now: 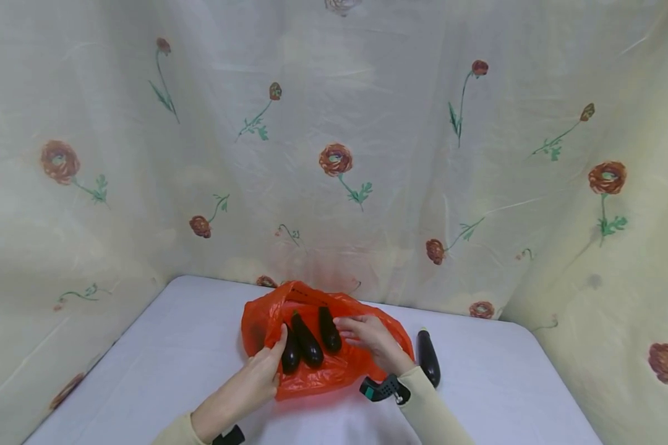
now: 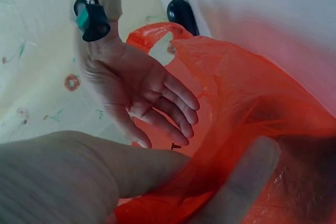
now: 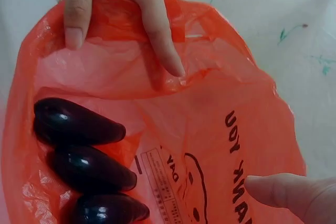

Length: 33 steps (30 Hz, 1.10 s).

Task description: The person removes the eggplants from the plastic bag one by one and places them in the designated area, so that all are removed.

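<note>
A red plastic bag [image 1: 312,384] lies on its side with its mouth spread toward me. Inside it are three dark, glossy eggplants: one beside my left hand [image 1: 291,355], a middle one [image 1: 307,343] and one at the right [image 1: 329,332]. My left hand [image 1: 260,374] grips the bag's left edge between thumb and fingers. Over the mouth, my right hand [image 1: 374,340] reaches in with extended fingers, their tips close by the right eggplant. In the left wrist view that right hand [image 2: 142,82] shows an empty palm. Black print [image 3: 233,135] marks the bag's inner face.
A fourth eggplant [image 1: 428,358] lies on the white table [image 1: 490,383], right of the bag and beside my right forearm. Flower-printed curtains [image 1: 389,204] hang behind the table and along both sides. A dark wristband [image 1: 386,388] is on my right wrist.
</note>
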Motion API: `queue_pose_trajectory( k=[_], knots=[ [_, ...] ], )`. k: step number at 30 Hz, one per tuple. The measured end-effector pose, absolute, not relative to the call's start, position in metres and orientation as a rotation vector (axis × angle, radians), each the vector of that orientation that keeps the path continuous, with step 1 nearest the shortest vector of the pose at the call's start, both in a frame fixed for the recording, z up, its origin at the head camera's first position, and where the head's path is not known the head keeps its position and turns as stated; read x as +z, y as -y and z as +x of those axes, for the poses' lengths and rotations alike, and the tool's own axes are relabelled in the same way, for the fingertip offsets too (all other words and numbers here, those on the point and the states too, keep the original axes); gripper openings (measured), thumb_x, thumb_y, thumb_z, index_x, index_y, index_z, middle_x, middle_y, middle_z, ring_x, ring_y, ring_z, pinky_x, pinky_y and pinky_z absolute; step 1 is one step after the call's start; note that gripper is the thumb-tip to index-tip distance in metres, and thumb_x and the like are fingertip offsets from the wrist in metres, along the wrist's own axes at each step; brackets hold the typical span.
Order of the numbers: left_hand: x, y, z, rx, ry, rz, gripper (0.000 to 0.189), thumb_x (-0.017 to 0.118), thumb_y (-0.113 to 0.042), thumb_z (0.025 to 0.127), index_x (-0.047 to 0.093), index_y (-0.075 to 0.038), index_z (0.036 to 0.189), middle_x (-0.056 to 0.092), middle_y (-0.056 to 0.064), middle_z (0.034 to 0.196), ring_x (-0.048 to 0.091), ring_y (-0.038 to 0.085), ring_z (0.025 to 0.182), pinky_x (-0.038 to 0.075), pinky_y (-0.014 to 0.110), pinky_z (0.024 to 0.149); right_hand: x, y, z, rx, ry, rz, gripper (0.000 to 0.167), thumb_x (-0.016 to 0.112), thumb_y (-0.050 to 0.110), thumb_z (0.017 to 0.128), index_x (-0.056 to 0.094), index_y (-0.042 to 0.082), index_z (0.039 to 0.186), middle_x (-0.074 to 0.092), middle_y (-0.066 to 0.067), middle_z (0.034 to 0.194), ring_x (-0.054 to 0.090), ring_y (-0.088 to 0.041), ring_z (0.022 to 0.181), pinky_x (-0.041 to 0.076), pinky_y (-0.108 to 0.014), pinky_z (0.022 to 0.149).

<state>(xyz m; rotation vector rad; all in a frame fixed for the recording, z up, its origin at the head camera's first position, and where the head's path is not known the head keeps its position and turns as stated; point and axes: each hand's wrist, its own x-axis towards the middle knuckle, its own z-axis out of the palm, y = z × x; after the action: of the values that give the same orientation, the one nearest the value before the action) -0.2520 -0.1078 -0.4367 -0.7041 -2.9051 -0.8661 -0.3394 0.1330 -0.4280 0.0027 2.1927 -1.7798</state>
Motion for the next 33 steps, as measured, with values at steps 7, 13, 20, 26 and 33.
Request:
queue_pose_trajectory(
  k=[7, 13, 20, 26, 33],
  knots=[
    [-0.436, 0.108, -0.251, -0.886, 2.905, -0.709, 0.083, 0.057, 0.015, 0.080, 0.013, 0.010, 0.150, 0.042, -0.002, 0.067, 0.038, 0.014, 0.064, 0.038, 0.024, 0.059, -0.435, -0.131, -0.348, -1.822, -2.178, -0.025, 0.049, 0.067, 0.039, 0.088, 0.064, 0.004, 0.123, 0.062, -0.017, 0.127, 0.058, -0.036, 0.117, 0.041, -0.049, 0.104],
    [-0.437, 0.108, -0.251, -0.886, 2.917, -0.714, 0.084, 0.056, 0.015, 0.080, 0.012, 0.009, 0.150, 0.041, -0.003, 0.066, 0.037, 0.013, 0.064, 0.036, 0.023, 0.060, -0.444, -0.133, -0.355, -1.857, -2.149, -0.002, 0.042, 0.060, 0.031, 0.094, 0.065, 0.003, 0.124, 0.059, -0.020, 0.131, 0.054, -0.038, 0.121, 0.037, -0.052, 0.107],
    [-0.439, 0.108, -0.251, -0.849, 2.909, -0.723, 0.083, 0.056, 0.015, 0.079, 0.013, 0.009, 0.150, 0.041, -0.003, 0.067, 0.036, 0.012, 0.065, 0.037, 0.024, 0.062, -0.454, -0.133, -0.362, -1.903, -2.140, 0.061, 0.038, 0.054, 0.022, 0.097, 0.061, -0.001, 0.127, 0.058, -0.022, 0.131, 0.053, -0.039, 0.121, 0.038, -0.051, 0.107],
    [-0.439, 0.108, -0.251, -0.845, 2.910, -0.722, 0.083, 0.057, 0.015, 0.079, 0.013, 0.010, 0.150, 0.041, -0.003, 0.067, 0.037, 0.013, 0.065, 0.037, 0.025, 0.061, -0.464, -0.133, -0.366, -2.022, -2.092, -0.049, 0.041, 0.047, 0.016, 0.098, 0.055, -0.007, 0.131, 0.054, -0.026, 0.134, 0.050, -0.044, 0.122, 0.036, -0.053, 0.108],
    [-0.438, 0.106, -0.250, -0.830, 2.932, -0.708, 0.084, 0.057, 0.015, 0.079, 0.013, 0.009, 0.150, 0.043, -0.002, 0.069, 0.039, 0.014, 0.067, 0.040, 0.026, 0.063, -0.462, -0.129, -0.362, -2.032, -2.096, -0.163, 0.043, 0.039, 0.006, 0.095, 0.049, -0.012, 0.133, 0.049, -0.030, 0.136, 0.046, -0.047, 0.124, 0.032, -0.055, 0.109]
  ],
)
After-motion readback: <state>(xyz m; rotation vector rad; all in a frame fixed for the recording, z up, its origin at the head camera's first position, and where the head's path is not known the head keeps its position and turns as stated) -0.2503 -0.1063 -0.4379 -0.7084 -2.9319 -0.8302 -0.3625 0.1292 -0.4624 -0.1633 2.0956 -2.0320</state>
